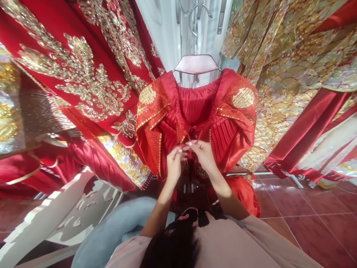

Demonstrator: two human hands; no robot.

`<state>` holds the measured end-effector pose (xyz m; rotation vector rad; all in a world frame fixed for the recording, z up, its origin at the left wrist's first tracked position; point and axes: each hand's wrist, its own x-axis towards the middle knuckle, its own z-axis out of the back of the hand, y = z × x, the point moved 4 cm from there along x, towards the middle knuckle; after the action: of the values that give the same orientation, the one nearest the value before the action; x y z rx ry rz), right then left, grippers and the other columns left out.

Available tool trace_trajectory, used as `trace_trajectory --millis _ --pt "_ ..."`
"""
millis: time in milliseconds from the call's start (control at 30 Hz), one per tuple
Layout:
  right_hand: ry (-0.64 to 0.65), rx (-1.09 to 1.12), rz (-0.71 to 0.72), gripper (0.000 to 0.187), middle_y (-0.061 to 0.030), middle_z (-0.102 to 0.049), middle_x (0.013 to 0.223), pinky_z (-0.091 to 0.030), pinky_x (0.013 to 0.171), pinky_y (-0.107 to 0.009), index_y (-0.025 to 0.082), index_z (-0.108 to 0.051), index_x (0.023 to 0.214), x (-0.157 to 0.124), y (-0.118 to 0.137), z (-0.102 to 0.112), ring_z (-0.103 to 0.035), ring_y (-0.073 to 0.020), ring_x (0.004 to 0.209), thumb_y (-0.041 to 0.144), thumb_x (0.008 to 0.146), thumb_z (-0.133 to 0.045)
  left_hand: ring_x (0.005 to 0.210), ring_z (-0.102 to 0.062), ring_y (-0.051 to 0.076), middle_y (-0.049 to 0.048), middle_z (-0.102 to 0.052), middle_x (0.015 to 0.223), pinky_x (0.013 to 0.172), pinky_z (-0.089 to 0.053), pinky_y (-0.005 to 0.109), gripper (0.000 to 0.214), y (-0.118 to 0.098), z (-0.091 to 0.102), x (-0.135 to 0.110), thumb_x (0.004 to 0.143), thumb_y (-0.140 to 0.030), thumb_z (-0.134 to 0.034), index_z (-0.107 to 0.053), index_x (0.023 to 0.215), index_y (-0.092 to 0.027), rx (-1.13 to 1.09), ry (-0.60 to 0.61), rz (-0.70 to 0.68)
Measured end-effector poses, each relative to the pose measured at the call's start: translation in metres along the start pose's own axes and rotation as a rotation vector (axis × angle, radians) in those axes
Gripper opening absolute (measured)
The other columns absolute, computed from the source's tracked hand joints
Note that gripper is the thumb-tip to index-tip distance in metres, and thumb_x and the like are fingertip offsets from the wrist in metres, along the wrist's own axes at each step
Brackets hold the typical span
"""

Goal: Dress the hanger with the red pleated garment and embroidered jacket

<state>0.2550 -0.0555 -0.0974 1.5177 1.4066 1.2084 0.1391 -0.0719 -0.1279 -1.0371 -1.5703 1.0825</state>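
1. The jacket [195,115], just above the two hands and touched by them, is bright red satin with gold beaded trim along its front edges.
2. Each shoulder of it bears a round gold emblem [243,97] on glittering red ground.
3. The hanger [196,64] above it is dusty pink with a silver hook.
4. Well left of the left hand [174,163], the hanging robe [83,67] is deep red with pale gold floral embroidery.
5. Right of the right hand [203,154], the garment [292,74] shows gold scale patterning with red satin bands.
6. Below and right, the floor tiles [306,216] are dark red.
7. Below left, the chair [55,212] is white.
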Motion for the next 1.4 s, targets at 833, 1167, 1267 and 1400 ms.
trace_trajectory --millis 833,1167,1267,1400 --pt "0.081 -0.249 0.074 0.032 0.0038 -0.051 0.050 -0.027 0.041 -0.018 0.014 -0.057 0.068 -0.013 0.016 -0.006 -0.038 -0.0043 0.039 0.046 0.074 -0.059 0.054 -0.053 0.004 -0.0054 -0.054 0.063 0.057 -0.046 0.017 0.021 -0.026 -0.015 0.029 0.073 -0.017 -0.067 -0.046 0.073 -0.018 -0.884 0.074 0.327" --pt "0.120 -0.453 0.132 0.024 0.0039 -0.048 0.056 -0.030 0.050 -0.020 0.015 -0.056 0.076 -0.012 0.031 0.008 -0.040 -0.0062 0.048 0.038 0.082 -0.050 0.066 -0.044 0.011 -0.0033 -0.050 0.069 0.072 -0.040 0.026 0.024 -0.056 0.106 0.022 0.061 -0.022 -0.077 -0.054 0.068 -0.018 0.055 -0.503 -0.302" --pt "0.177 -0.544 0.207 0.023 0.0030 -0.048 0.060 -0.033 0.057 -0.021 0.015 -0.053 0.073 -0.010 0.031 0.004 -0.042 -0.0078 0.055 0.035 0.084 -0.047 0.091 -0.052 0.019 0.0040 -0.061 0.091 0.090 -0.039 0.036 0.019 -0.065 0.060 0.014 0.075 -0.033 -0.066 -0.062 0.086 -0.019 0.554 -0.354 -0.450" --pt "0.187 -0.659 0.232 0.022 0.0025 -0.049 0.059 -0.032 0.058 -0.022 0.015 -0.054 0.072 -0.008 0.037 0.002 -0.042 -0.0085 0.055 0.031 0.085 -0.046 0.072 -0.058 0.015 0.0046 -0.062 0.077 0.069 -0.047 0.028 0.038 -0.047 -0.021 0.023 0.089 -0.050 -0.042 -0.061 0.088 -0.017 0.219 0.237 -0.250"
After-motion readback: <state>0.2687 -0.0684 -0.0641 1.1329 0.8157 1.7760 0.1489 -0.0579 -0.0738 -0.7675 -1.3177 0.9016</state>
